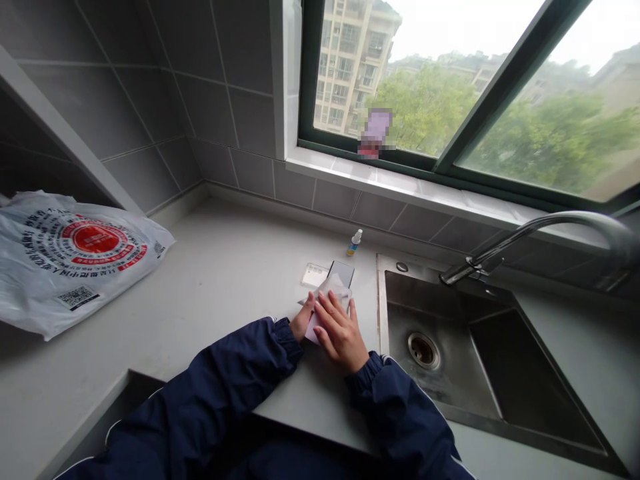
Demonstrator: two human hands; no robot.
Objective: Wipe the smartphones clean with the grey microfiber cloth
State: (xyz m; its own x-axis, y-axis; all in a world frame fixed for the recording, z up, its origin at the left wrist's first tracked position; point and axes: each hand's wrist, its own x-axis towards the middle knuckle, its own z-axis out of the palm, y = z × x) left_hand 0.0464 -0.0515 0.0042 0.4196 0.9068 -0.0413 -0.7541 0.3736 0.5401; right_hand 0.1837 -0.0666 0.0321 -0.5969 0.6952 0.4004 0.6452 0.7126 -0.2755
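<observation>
My left hand (301, 321) grips a flat lilac object (312, 331) by its left side; it looks like a phone seen from the back. Across its upper part my right hand (343, 331) presses a pale grey cloth (329, 285), fingers laid over it. Just beyond the cloth lies a phone (343, 271) with a dark screen, partly covered from my view. To its left is a clear phone case (315, 274) on the counter. A small white-capped spray bottle (355, 244) with a blue and yellow label stands behind them.
A steel sink (383, 313) with a curved tap (520, 233) is set into the pale counter (235, 267) on the right. On the left lies a white plastic bag (90, 260) with red and black print. The tiled wall and window sill (400, 183) bound the back.
</observation>
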